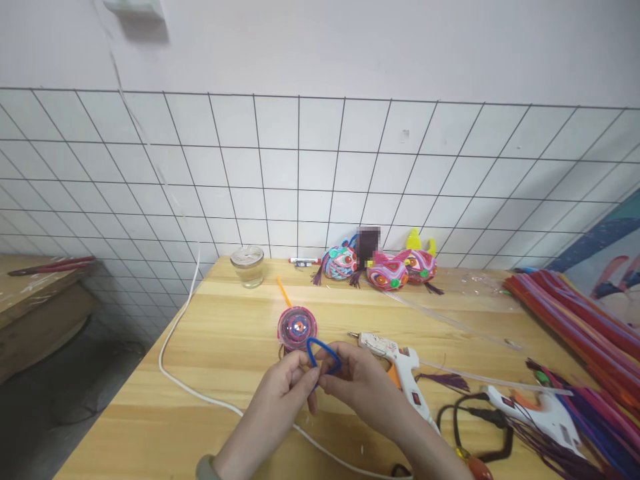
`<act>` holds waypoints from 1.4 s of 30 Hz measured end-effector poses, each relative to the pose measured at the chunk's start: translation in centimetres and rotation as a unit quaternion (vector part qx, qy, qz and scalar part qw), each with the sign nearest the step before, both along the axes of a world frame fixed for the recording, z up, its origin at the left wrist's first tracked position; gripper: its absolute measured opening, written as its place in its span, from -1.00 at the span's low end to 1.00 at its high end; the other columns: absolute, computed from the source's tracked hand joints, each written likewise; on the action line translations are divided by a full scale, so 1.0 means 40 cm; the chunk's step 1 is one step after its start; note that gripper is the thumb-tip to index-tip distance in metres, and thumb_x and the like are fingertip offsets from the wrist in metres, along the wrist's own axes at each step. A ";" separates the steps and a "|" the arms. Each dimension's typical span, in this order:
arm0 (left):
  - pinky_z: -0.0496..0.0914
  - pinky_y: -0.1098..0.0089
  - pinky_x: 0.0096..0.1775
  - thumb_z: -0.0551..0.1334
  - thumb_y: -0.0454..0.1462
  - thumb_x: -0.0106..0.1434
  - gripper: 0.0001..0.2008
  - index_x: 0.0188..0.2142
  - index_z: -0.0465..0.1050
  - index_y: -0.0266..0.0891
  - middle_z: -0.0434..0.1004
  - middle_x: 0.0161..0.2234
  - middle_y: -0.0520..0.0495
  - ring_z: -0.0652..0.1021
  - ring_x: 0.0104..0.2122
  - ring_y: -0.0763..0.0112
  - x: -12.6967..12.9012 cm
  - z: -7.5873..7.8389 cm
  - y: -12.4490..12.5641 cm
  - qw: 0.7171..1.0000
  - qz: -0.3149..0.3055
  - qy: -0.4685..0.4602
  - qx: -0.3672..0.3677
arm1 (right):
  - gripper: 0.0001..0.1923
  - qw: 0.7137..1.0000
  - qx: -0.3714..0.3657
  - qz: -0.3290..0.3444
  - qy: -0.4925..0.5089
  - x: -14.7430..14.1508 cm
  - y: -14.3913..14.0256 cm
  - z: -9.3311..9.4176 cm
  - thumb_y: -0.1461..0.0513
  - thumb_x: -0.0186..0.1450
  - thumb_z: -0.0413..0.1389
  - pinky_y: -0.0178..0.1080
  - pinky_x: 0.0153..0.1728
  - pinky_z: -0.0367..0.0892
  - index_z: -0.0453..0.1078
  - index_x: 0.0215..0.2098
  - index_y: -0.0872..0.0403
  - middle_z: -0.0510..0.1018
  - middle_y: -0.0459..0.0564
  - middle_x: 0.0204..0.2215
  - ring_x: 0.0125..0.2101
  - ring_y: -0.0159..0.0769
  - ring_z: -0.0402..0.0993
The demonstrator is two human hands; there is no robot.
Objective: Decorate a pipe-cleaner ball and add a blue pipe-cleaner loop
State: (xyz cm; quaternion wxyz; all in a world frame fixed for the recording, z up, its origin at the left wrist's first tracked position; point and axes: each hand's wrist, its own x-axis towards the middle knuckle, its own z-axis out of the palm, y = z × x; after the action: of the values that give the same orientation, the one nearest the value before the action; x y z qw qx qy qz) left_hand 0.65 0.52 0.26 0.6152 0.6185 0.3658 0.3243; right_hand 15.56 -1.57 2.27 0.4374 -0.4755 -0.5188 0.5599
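Observation:
A blue pipe cleaner (325,348), bent into a pointed loop, is pinched between both hands above the table. My left hand (287,385) is closed on its left end, thumb against the fingers. On the other end, my right hand (353,379) is closed too, its fingertips nearly meeting the left thumb. Just beyond the hands lies a round pink and purple coiled piece (297,327) with a shiny gem in its middle. An orange stick (284,292) points away from its far side. The fingers partly hide the loop's lower ends.
A white glue gun (395,353) lies right of my hands, a second glue gun (540,417) farther right. Bundled pipe cleaners (575,340) fill the right side. Colourful coiled figures (387,270), markers (305,261) and a glass cup (249,270) stand at the back. A white cord (200,395) crosses the table.

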 end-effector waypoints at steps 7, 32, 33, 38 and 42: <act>0.09 0.53 -0.66 0.11 -0.10 0.17 -0.75 -0.47 0.28 -0.25 0.30 -0.65 0.12 0.21 -0.72 0.60 0.001 0.009 -0.005 0.999 -0.008 0.016 -0.045 | -0.87 1.000 -0.005 0.022 -0.009 0.005 -0.004 0.001 0.27 0.08 0.17 -0.33 -0.42 0.27 0.35 -0.38 0.09 0.44 -0.16 -0.53 -0.47 -0.37 0.40; 0.37 0.44 -0.55 0.34 -0.11 -0.09 -0.71 -0.56 0.39 -0.32 0.44 -0.63 -0.02 0.50 -0.56 0.37 0.001 0.015 0.004 0.989 0.023 -0.028 -0.144 | -0.80 0.999 -0.004 0.039 -0.028 0.012 -0.001 -0.013 0.34 0.05 0.14 -0.38 -0.50 0.23 0.33 -0.32 0.06 0.39 -0.20 -0.54 -0.51 -0.41 0.37; 0.38 0.43 -0.54 0.34 -0.11 -0.09 -0.71 -0.55 0.40 -0.32 0.45 -0.63 -0.02 0.50 -0.56 0.37 -0.001 0.012 0.005 0.989 0.024 -0.028 -0.142 | -0.77 0.999 0.000 0.038 -0.029 0.017 -0.001 -0.016 0.33 0.06 0.14 -0.37 -0.47 0.24 0.33 -0.29 0.05 0.40 -0.19 -0.52 -0.49 -0.40 0.38; 0.38 0.43 -0.51 0.35 -0.12 -0.12 -0.71 -0.54 0.41 -0.31 0.47 -0.61 -0.01 0.51 -0.55 0.38 -0.010 0.012 0.012 0.987 0.053 -0.039 -0.145 | -0.65 0.995 -0.007 -0.025 -0.092 0.108 -0.005 -0.005 0.17 0.08 0.17 -0.32 -0.45 0.27 0.29 -0.17 0.06 0.42 -0.13 -0.48 -0.48 -0.38 0.37; 0.39 0.44 -0.50 0.36 -0.11 -0.14 -0.70 -0.52 0.43 -0.30 0.48 -0.59 -0.01 0.53 -0.53 0.37 -0.018 0.013 0.021 0.986 0.078 -0.038 -0.141 | -0.65 0.978 -0.023 -0.116 -0.172 0.247 -0.028 0.002 0.03 0.08 0.13 -0.29 -0.43 0.30 0.35 -0.27 0.10 0.45 -0.06 -0.49 -0.45 -0.29 0.41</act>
State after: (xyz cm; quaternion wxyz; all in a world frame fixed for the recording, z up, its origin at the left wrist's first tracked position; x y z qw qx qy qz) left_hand -0.06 1.37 0.76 0.6827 0.4825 0.4312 0.3393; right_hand 25.44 -2.67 2.34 0.3927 -0.6315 -0.5146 0.4268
